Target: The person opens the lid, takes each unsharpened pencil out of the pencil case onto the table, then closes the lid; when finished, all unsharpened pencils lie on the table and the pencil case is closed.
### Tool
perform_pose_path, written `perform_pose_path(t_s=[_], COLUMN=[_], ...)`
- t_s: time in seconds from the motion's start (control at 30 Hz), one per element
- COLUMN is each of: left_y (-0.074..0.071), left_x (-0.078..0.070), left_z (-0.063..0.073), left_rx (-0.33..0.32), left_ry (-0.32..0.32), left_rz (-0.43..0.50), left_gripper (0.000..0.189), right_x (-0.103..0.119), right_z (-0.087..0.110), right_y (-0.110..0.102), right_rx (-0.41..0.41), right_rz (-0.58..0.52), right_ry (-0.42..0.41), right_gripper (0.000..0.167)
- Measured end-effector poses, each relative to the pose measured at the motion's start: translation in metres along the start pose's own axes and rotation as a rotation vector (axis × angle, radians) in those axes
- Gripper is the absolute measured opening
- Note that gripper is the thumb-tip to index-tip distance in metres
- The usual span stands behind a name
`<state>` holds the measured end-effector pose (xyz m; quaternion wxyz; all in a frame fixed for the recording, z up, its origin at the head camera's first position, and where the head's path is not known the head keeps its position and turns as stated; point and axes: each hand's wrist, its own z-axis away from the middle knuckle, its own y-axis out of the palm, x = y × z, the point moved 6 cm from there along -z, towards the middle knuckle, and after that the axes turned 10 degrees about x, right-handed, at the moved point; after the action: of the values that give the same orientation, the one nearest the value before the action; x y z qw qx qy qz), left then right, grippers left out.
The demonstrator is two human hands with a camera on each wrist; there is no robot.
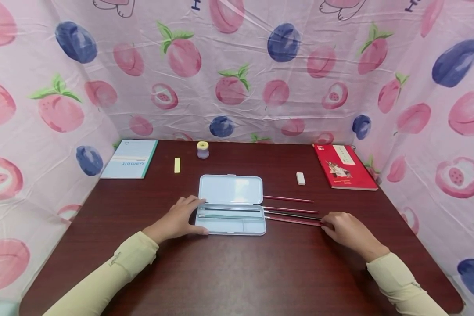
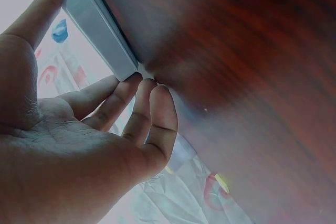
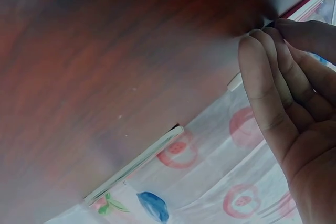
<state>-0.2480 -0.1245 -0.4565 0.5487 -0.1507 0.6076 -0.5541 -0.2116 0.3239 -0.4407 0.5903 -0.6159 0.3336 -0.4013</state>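
As I look on, the left hand [image 1: 177, 219] spans the left end of a pale blue pencil case [image 1: 221, 226], open at the centre of the frame: thumb at the near edge, fingers by the hinge, the tray held between. Right hand [image 1: 349, 230], right of centre: thumb and fingertips together, pinching the right end of a dark pencil [image 1: 292, 215], whose shaft runs leftward to the case. Lower red pencil [image 1: 292, 220]: ends at the same fingertips; whether it too is pinched, I cannot tell. Upper red pencils [image 1: 290, 210]: two, lying above. Tray pencils [image 1: 229, 217]: two, lengthwise. Notebook [image 1: 128, 156], upper left: lettered "Gambit". Red book [image 1: 351, 175], right: white label, characters too small to read. Left sleeve [image 1: 132, 252], lower left: small script, illegible. Patterned cloth [image 1: 253, 48]: letter "H" along the top edge.
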Motion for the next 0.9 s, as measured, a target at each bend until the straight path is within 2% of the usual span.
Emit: perform_pose_path(t_s=[0.2,0.33,0.47,0.67,0.9], left_y=[0.0,0.0,0.0,0.002,0.001], left_x=[0.0,0.001,0.002,0.003,0.003], left_z=[0.0,0.0,0.001,0.0,0.0], left_rx=[-0.003,-0.002,-0.005,-0.003,0.006], left_ry=[0.004,0.006,0.003,0.003,-0.012], left_rz=[0.0,0.003,0.005,0.007,0.015], left_gripper=[0.098,0.098,0.098,0.097,0.097], right_x=[0.003,0.014,0.032,0.068,0.108], right_z=[-0.002,-0.008,-0.021,-0.048,-0.074], right_y=[-0.004,-0.009,-0.01,-0.005,-0.002], right_rx=[-0.014,-0.046,-0.062,-0.031,-0.042], right_rz=[0.017,0.016,-0.011,-0.064,-0.061], right_ry=[0.013,0.009,-0.016,-0.077,-0.193], right_gripper=[0.021,0.017,0.017,0.024,0.028])
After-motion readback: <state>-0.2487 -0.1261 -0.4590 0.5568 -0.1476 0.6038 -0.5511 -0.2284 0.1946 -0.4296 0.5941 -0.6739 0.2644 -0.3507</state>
